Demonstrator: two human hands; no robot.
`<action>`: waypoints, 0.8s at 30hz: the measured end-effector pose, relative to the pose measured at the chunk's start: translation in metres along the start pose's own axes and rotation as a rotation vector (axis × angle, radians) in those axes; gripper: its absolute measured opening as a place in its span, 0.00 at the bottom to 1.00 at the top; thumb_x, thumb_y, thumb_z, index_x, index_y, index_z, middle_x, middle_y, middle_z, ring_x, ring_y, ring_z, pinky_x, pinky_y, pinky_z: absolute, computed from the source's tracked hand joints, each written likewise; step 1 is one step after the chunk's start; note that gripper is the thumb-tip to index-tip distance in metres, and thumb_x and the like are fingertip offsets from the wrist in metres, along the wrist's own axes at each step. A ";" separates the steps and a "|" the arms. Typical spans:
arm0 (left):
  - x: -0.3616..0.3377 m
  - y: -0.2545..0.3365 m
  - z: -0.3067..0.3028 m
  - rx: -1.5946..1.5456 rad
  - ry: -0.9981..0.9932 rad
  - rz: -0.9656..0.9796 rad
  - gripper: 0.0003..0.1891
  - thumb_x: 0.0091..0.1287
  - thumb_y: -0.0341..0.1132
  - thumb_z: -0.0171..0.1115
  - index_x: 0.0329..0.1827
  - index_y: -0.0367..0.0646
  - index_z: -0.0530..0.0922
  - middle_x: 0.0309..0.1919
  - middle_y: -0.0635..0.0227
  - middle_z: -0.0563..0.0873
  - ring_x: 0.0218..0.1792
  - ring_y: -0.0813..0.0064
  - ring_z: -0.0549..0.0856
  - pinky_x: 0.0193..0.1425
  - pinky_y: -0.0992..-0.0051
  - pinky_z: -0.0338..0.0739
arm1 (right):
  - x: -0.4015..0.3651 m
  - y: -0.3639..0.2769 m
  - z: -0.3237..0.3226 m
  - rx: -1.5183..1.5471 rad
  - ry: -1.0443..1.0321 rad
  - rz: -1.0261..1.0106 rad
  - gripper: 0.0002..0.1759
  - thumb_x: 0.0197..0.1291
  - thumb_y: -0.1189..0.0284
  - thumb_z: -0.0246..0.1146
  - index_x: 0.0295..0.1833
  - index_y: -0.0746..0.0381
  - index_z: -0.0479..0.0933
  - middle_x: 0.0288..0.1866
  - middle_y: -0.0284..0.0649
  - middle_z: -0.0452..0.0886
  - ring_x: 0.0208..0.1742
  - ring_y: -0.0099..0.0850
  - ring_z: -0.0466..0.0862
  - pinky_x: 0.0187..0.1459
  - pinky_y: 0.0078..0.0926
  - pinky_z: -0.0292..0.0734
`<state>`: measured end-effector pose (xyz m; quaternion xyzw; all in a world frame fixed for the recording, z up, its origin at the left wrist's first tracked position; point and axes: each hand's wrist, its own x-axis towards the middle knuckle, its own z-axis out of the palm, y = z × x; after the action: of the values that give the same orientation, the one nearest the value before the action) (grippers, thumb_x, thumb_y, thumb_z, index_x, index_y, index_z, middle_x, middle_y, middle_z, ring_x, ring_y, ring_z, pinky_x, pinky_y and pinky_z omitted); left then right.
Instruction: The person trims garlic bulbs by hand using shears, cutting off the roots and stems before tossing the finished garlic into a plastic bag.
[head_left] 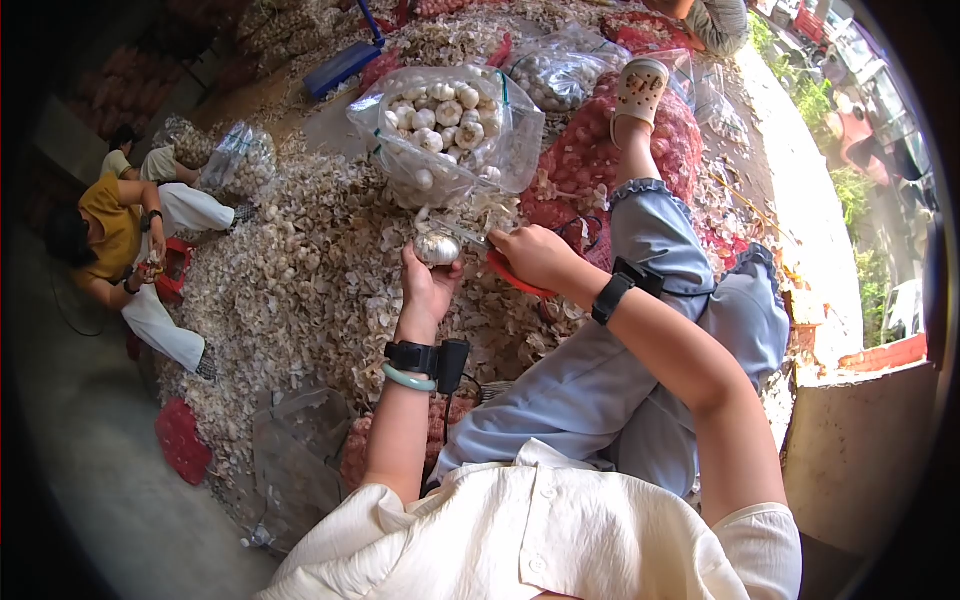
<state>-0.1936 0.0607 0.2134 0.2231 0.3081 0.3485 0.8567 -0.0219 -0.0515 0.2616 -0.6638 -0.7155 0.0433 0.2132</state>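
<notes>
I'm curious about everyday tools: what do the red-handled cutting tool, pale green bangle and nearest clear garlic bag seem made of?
Cutting tool: grey blade with a slight shine, likely metal; smooth, evenly red handle, probably plastic.
Bangle: pale green, smooth, softly glossy; could be stone, glass or plastic.
Bag: thin, see-through film with creases and glare, so most likely plastic.

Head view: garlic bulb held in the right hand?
No, the left hand holds the garlic bulb, while the right hand holds the red-handled scissors.
</notes>
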 end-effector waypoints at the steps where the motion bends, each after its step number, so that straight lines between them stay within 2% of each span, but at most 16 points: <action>1: -0.002 0.002 0.000 0.008 -0.001 0.005 0.30 0.72 0.58 0.33 0.46 0.38 0.72 0.32 0.59 0.79 0.24 0.67 0.73 0.27 0.71 0.66 | 0.000 -0.001 -0.001 0.005 0.000 -0.029 0.11 0.60 0.67 0.56 0.39 0.65 0.75 0.25 0.53 0.80 0.28 0.52 0.82 0.31 0.44 0.78; 5: -0.013 0.009 0.007 0.037 -0.004 0.052 0.28 0.72 0.58 0.36 0.47 0.39 0.72 0.33 0.61 0.79 0.26 0.67 0.75 0.28 0.71 0.67 | 0.003 0.000 -0.007 0.118 -0.044 0.123 0.18 0.61 0.59 0.58 0.40 0.66 0.75 0.26 0.54 0.80 0.32 0.53 0.82 0.33 0.46 0.78; 6: -0.012 0.010 0.003 0.033 -0.001 0.054 0.28 0.72 0.58 0.36 0.47 0.39 0.72 0.33 0.61 0.79 0.26 0.67 0.75 0.28 0.71 0.67 | 0.004 0.001 -0.009 0.153 -0.045 0.137 0.23 0.59 0.54 0.60 0.41 0.66 0.75 0.27 0.55 0.80 0.33 0.53 0.82 0.35 0.46 0.78; 7: -0.012 0.012 -0.001 0.037 -0.023 0.059 0.28 0.72 0.58 0.37 0.49 0.40 0.72 0.34 0.61 0.80 0.28 0.66 0.78 0.31 0.70 0.72 | 0.005 0.001 -0.009 0.188 -0.047 0.151 0.28 0.57 0.48 0.62 0.41 0.67 0.75 0.28 0.56 0.80 0.35 0.54 0.82 0.36 0.46 0.78; 8: -0.011 0.014 -0.005 0.040 -0.045 0.064 0.27 0.72 0.58 0.39 0.51 0.41 0.72 0.36 0.61 0.81 0.30 0.64 0.81 0.34 0.69 0.76 | 0.005 0.002 -0.008 0.189 -0.051 0.147 0.28 0.57 0.48 0.62 0.41 0.67 0.75 0.28 0.56 0.80 0.35 0.54 0.82 0.36 0.46 0.78; 10: -0.015 0.017 -0.003 0.050 -0.035 0.089 0.27 0.72 0.57 0.40 0.52 0.41 0.72 0.38 0.60 0.81 0.32 0.63 0.82 0.36 0.69 0.77 | 0.006 0.003 -0.004 0.273 -0.068 0.130 0.36 0.50 0.41 0.65 0.43 0.67 0.75 0.30 0.56 0.81 0.36 0.54 0.82 0.37 0.46 0.78; 14: -0.020 0.022 -0.003 0.056 -0.082 0.150 0.26 0.72 0.54 0.42 0.55 0.40 0.71 0.44 0.58 0.82 0.40 0.61 0.83 0.41 0.68 0.77 | 0.004 0.001 -0.004 0.274 -0.106 0.130 0.37 0.50 0.41 0.65 0.41 0.68 0.75 0.28 0.56 0.80 0.35 0.54 0.82 0.36 0.46 0.78; 15: -0.020 0.023 -0.004 0.055 -0.081 0.152 0.26 0.72 0.54 0.42 0.55 0.40 0.71 0.44 0.58 0.82 0.40 0.61 0.83 0.41 0.68 0.77 | 0.004 0.002 -0.003 0.317 -0.106 0.144 0.37 0.48 0.41 0.67 0.42 0.67 0.73 0.30 0.56 0.79 0.36 0.55 0.80 0.38 0.45 0.77; 17: -0.021 0.025 -0.005 0.007 -0.138 0.146 0.24 0.72 0.50 0.43 0.57 0.38 0.71 0.49 0.56 0.80 0.45 0.56 0.82 0.49 0.63 0.78 | 0.002 0.002 0.001 0.360 -0.108 0.157 0.38 0.47 0.41 0.68 0.44 0.66 0.72 0.32 0.55 0.79 0.38 0.55 0.79 0.40 0.44 0.75; 19: -0.022 0.024 -0.001 -0.025 -0.137 0.157 0.24 0.71 0.49 0.43 0.58 0.37 0.70 0.51 0.55 0.79 0.47 0.54 0.81 0.52 0.61 0.77 | -0.002 0.000 0.008 0.134 0.103 0.087 0.42 0.45 0.38 0.67 0.49 0.66 0.70 0.40 0.56 0.76 0.46 0.55 0.76 0.48 0.45 0.72; 21: -0.022 0.023 -0.001 -0.055 -0.135 0.166 0.23 0.71 0.47 0.43 0.58 0.36 0.70 0.53 0.54 0.79 0.49 0.53 0.81 0.56 0.59 0.76 | -0.001 0.002 0.007 0.121 0.065 0.067 0.45 0.44 0.37 0.67 0.52 0.66 0.69 0.42 0.56 0.74 0.49 0.54 0.74 0.51 0.45 0.71; 23: -0.020 0.022 -0.004 -0.084 -0.252 0.159 0.22 0.70 0.43 0.45 0.59 0.35 0.68 0.56 0.53 0.77 0.54 0.51 0.78 0.60 0.56 0.74 | 0.000 0.001 0.005 0.108 0.029 0.047 0.47 0.43 0.36 0.67 0.54 0.65 0.68 0.45 0.56 0.72 0.51 0.53 0.71 0.54 0.45 0.69; 24: -0.020 0.022 -0.002 -0.084 -0.252 0.159 0.22 0.70 0.43 0.45 0.59 0.35 0.68 0.56 0.53 0.77 0.54 0.51 0.78 0.60 0.56 0.74 | 0.000 -0.003 -0.001 0.071 0.024 0.011 0.42 0.48 0.40 0.65 0.56 0.64 0.68 0.46 0.57 0.72 0.51 0.54 0.73 0.53 0.46 0.70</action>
<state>-0.2165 0.0611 0.2325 0.2529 0.1648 0.3969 0.8668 -0.0242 -0.0520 0.2633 -0.6602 -0.7075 0.0618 0.2447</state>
